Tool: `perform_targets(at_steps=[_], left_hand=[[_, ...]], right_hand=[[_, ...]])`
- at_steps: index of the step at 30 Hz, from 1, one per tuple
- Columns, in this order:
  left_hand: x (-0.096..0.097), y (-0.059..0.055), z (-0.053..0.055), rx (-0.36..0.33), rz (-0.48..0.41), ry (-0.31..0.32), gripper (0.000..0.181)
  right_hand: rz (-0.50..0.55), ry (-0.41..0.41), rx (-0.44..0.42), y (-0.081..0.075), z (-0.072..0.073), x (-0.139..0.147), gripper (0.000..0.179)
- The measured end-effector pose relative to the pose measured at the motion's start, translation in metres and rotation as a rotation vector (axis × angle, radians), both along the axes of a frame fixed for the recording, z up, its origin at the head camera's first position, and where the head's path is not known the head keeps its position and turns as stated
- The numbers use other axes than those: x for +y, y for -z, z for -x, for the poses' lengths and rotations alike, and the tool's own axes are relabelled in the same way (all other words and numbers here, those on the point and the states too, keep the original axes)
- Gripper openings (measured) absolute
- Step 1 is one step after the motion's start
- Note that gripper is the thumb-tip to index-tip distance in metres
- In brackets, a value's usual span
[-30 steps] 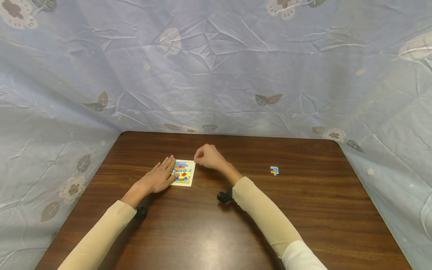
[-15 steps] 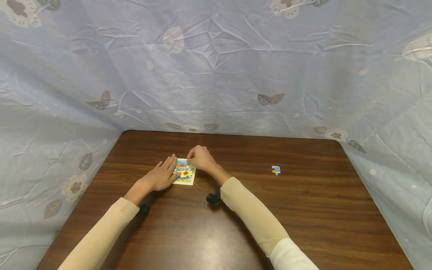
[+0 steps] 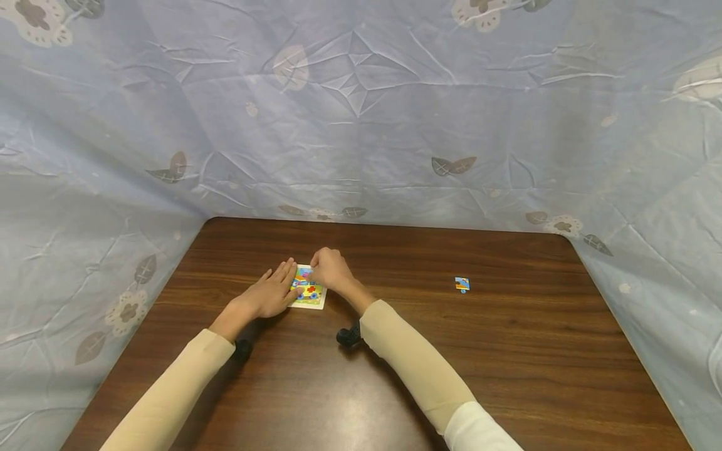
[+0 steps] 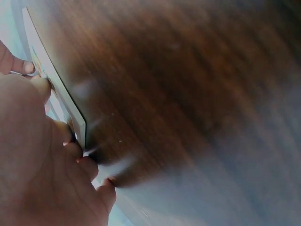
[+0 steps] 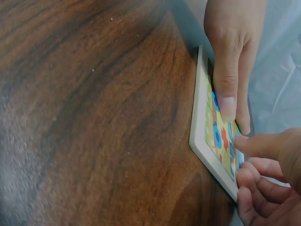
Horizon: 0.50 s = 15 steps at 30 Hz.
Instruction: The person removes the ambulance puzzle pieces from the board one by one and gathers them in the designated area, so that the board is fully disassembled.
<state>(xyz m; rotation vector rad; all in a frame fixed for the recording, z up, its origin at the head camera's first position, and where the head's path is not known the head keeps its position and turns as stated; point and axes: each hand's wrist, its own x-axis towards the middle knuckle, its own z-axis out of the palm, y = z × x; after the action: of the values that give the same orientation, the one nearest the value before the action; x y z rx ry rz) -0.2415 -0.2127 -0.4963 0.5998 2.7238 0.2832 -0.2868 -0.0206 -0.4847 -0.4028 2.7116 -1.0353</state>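
Observation:
A small jigsaw puzzle [image 3: 309,297] with a pale frame and a colourful vehicle picture lies left of the table's middle. My left hand [image 3: 269,293] rests flat across its left side, fingers straight. Over its upper right corner my right hand [image 3: 331,269] bends down with thumb and fingers curled. In the right wrist view the right thumb [image 5: 258,145] and forefinger meet at the board's surface. They appear to pinch a small puzzle piece, mostly hidden by the fingers. From the left wrist view, the board's pale edge [image 4: 63,92] shows beyond the left hand.
One loose puzzle piece [image 3: 462,284], blue and orange, lies on the dark wooden table [image 3: 507,338] to the right. A patterned grey-blue cloth [image 3: 361,144] hangs behind and on both sides. A black wrist device [image 3: 348,337] hangs under the right forearm.
My right hand has moved left and slightly inward, from the board's right corner onto its upper right part. The left hand stays on the board, and the loose piece lies where it was.

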Motion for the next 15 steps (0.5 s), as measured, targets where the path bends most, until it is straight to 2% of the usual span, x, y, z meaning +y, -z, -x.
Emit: perform_targets(at_steps=[5,15], left_hand=[[0.0007,-0.0004,-0.0007,0.001,-0.001,-0.004,0.077],[0.0015,-0.0001,-0.001,0.009,0.0,-0.011,0.076]], right_hand=[[-0.008,-0.005,-0.008,0.0024,-0.0007,-0.0008,0.028],[0.004,-0.01,-0.001,0.0051,0.0004,0.0,0.031]])
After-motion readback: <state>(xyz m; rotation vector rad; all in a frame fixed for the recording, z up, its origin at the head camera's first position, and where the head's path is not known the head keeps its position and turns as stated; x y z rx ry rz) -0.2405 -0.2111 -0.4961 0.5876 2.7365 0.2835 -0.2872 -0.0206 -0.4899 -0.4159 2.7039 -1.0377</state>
